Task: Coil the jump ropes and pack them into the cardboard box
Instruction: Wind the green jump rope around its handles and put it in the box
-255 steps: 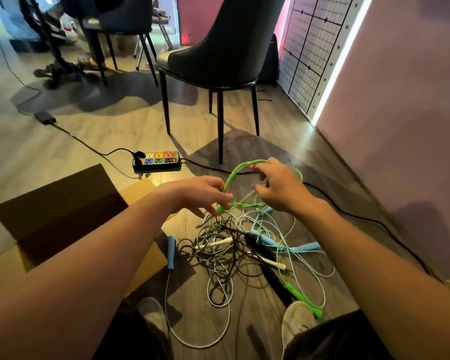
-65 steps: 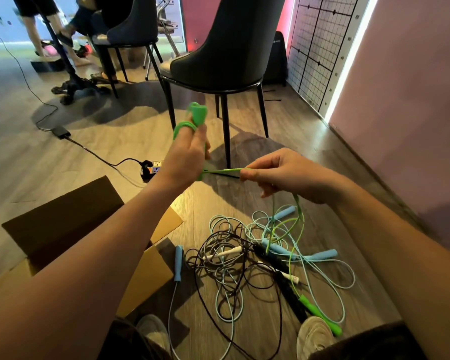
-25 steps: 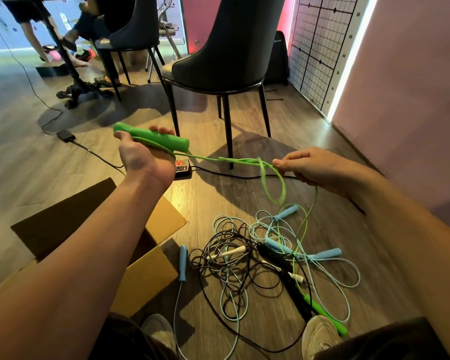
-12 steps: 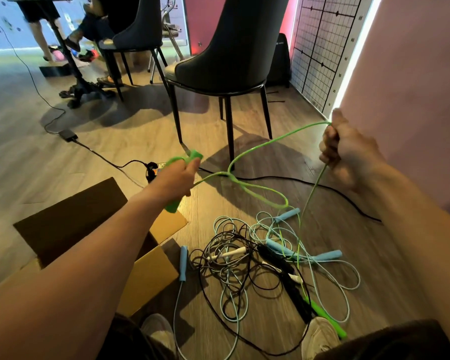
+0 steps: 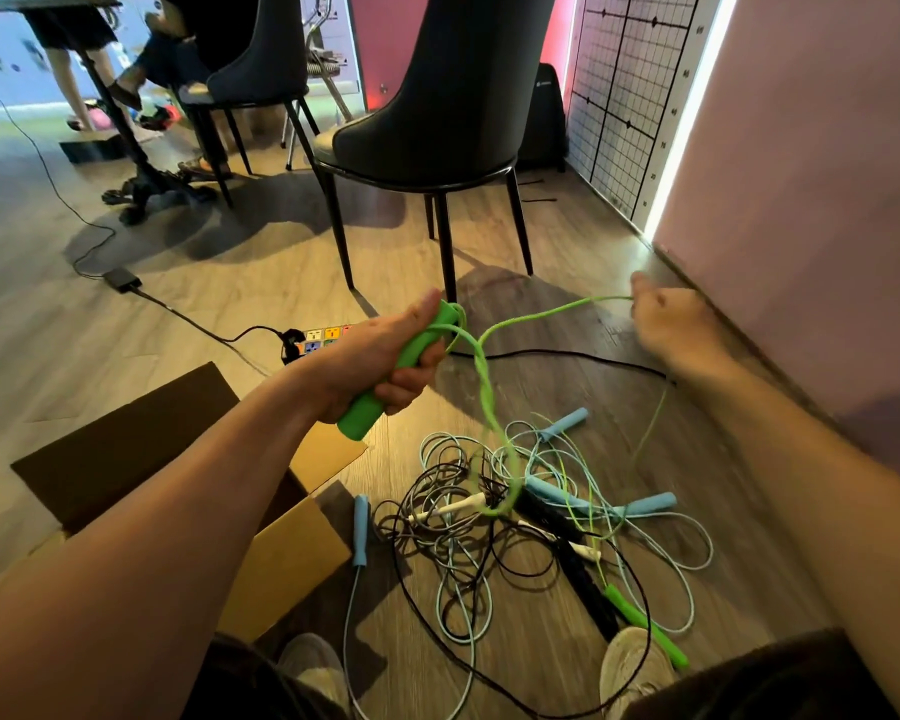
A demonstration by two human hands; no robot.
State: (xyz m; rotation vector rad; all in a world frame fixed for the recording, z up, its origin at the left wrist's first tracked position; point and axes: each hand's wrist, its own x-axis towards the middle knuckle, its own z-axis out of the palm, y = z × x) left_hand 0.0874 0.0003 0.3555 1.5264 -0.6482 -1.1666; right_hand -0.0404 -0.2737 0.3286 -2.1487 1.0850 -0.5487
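Observation:
My left hand (image 5: 380, 356) grips one green jump rope handle (image 5: 393, 376), held tilted above the floor. The green rope (image 5: 541, 314) loops around the handle's top and stretches right to my right hand (image 5: 676, 330), which pinches it; the hand is blurred. From there the cord drops to the tangled pile of jump ropes (image 5: 515, 517) on the floor, with light blue, black and white handles. The second green handle (image 5: 645, 626) lies near my right shoe. The open cardboard box (image 5: 287, 563) sits at lower left, under my left forearm.
A dark chair (image 5: 437, 122) stands just beyond my hands. A power strip (image 5: 315, 341) with a black cable lies on the wood floor behind my left hand. The pink wall (image 5: 801, 200) runs along the right. Another chair and a person's legs are at far left.
My right hand has dropped lower and come slightly left with the rope. My left hand has rotated the green handle, and a turn of rope now sits around its top.

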